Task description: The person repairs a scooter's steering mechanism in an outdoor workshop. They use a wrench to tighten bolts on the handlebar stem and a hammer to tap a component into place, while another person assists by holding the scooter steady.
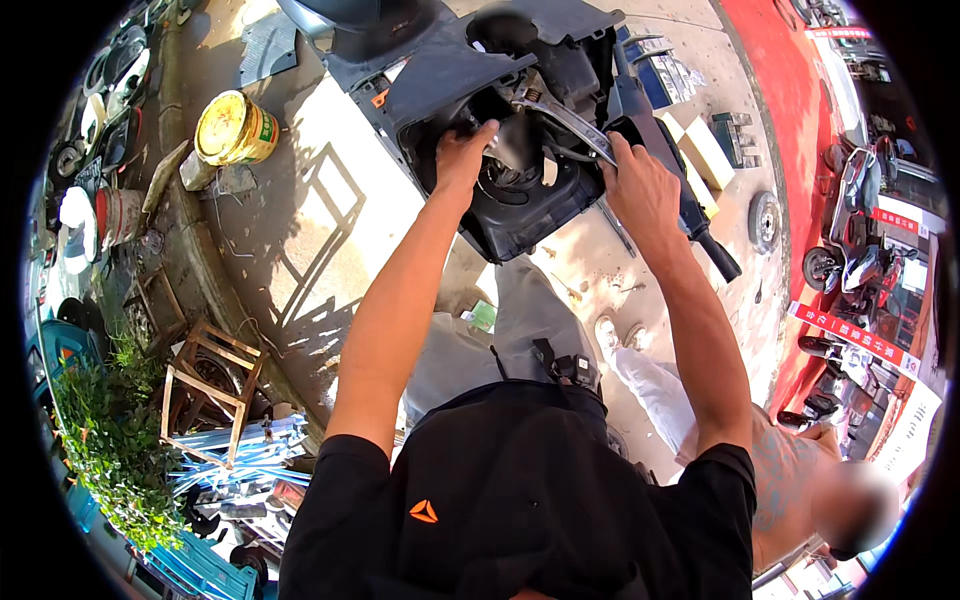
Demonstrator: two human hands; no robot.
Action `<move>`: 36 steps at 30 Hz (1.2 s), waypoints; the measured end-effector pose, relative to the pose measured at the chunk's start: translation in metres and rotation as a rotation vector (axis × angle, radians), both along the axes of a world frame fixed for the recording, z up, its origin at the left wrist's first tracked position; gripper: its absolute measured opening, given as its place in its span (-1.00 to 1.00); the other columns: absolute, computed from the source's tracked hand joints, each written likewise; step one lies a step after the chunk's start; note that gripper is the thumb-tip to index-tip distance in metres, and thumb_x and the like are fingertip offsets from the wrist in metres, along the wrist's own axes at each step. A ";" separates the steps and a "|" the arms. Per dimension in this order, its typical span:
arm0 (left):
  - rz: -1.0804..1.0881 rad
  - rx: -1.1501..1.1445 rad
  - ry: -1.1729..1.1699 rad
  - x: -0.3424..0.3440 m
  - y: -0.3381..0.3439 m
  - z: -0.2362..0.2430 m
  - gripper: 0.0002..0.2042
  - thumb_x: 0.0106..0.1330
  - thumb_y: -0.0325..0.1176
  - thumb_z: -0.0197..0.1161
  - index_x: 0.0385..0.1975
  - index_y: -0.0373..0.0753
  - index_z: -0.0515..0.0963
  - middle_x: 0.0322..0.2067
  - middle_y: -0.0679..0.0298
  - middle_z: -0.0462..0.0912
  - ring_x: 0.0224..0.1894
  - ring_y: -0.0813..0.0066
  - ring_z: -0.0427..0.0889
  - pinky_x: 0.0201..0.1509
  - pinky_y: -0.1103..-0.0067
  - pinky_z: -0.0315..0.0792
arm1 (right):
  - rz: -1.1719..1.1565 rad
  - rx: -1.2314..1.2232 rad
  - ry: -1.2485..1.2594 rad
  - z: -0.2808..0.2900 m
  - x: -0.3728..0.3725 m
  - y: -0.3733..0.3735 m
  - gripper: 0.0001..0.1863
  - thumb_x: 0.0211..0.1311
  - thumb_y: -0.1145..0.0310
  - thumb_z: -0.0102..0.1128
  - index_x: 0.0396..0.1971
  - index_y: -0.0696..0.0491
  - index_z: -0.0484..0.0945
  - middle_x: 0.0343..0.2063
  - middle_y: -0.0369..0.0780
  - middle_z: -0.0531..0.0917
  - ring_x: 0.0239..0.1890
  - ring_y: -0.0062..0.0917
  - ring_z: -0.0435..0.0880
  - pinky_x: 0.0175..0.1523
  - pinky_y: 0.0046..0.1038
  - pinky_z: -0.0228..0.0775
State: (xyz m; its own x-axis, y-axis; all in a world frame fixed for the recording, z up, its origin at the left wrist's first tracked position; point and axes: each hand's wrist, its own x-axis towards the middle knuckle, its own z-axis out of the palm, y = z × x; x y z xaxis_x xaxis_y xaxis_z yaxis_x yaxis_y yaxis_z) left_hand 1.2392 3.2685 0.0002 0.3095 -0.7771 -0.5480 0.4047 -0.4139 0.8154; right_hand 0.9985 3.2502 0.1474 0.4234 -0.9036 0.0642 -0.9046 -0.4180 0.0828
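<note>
At twelve o'clock, a black plastic vehicle shell (522,226); the bare left hand (464,160) reaches into it, grip unclear. At two, the bare right hand (643,186) grasps a long silver metal bar (566,119).

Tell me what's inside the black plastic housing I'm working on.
Dark mechanical parts show inside the housing; your left grip and the silver bar cover whatever lies directly beneath them.
</note>
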 end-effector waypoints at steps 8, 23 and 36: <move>-0.041 0.058 0.076 0.001 -0.013 -0.015 -0.27 0.15 0.06 0.56 0.05 -0.55 0.59 -0.03 0.00 0.72 -0.10 0.21 0.76 0.05 0.42 0.63 | -0.004 0.035 0.217 -0.001 0.010 0.001 -0.63 0.51 0.09 0.13 0.08 0.05 0.49 -0.34 -0.02 0.73 -0.33 -0.05 0.75 -0.22 -0.08 0.60; -0.143 0.046 -0.137 -0.002 -0.032 -0.045 -0.53 0.37 0.03 0.09 -0.50 -0.23 0.75 -0.51 0.29 0.81 -0.47 0.33 0.78 -0.10 0.42 0.59 | -0.029 0.024 0.357 -0.011 0.013 -0.017 -0.56 0.53 0.02 0.06 -0.14 0.17 0.55 -0.42 0.09 0.75 -0.32 0.07 0.76 -0.15 0.04 0.59; -0.147 0.006 -0.128 -0.006 -0.036 -0.058 -0.58 0.36 -0.02 0.08 -0.45 -0.24 0.72 -0.53 0.28 0.81 -0.50 0.38 0.79 -0.18 0.46 0.61 | -0.010 -0.019 0.360 -0.023 -0.002 -0.029 -0.63 0.49 0.07 0.12 -0.13 0.13 0.56 -0.40 0.08 0.74 -0.27 0.08 0.74 -0.08 0.04 0.56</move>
